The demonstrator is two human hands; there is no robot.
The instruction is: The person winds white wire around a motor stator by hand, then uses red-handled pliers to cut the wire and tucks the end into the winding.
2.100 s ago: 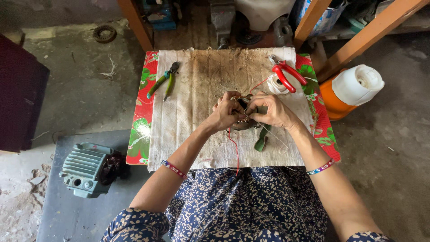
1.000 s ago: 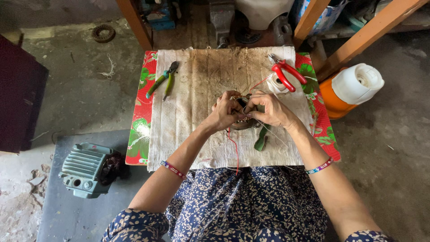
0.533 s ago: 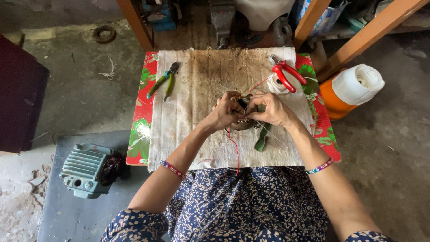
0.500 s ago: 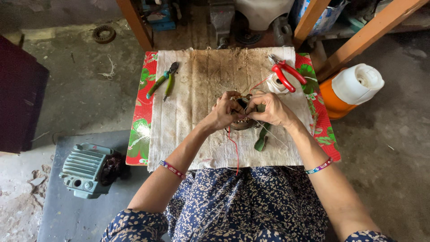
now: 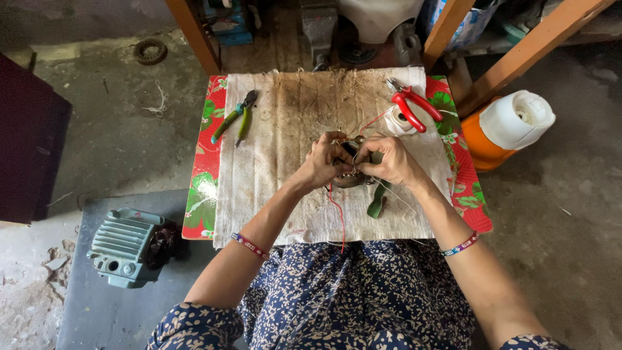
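- The left hand [image 5: 322,162] and the right hand [image 5: 391,162] are close together over the middle of the table [image 5: 201,188].
- Both hands hold a small dark metal part [image 5: 352,176] between them. The fingers are curled around it and pinch at it.
- The fingertips of the two hands almost touch above the part.
- A thin red wire [image 5: 338,214] hangs down from the part, toward the person's lap.
- A dirty white cloth [image 5: 291,116] lies under the hands and covers most of the table.
- A green-handled tool [image 5: 377,199] lies on the cloth just under the right hand.
- Green-handled pliers [image 5: 234,118] lie on the cloth, well away from the left hand, up and to its left.
- Red-handled pliers [image 5: 413,108] lie above the right hand, on top of a white roll [image 5: 396,123].
- An orange and white jug [image 5: 508,129] stands on the floor, far to the right of the right hand.
- A pale green motor [image 5: 123,245] sits on the floor, below and to the left of the left hand.
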